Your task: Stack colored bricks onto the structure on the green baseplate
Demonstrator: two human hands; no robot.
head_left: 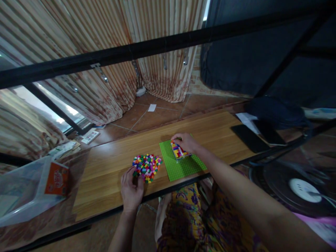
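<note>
My left hand (132,190) lower centre, fingers loosely spread, tips in loose brick pile (147,167), nothing pinched yet. My right hand (187,141) centre frame, fingers curled over multicolour brick block (179,151), steadying it on green baseplate (181,166). Pile just left of plate, short reach.

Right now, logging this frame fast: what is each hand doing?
Left hand: open, fingertips at the pile of small coloured bricks, gripping nothing visible.
Right hand: fingers curled on the multicoloured brick block on the green baseplate.
</note>
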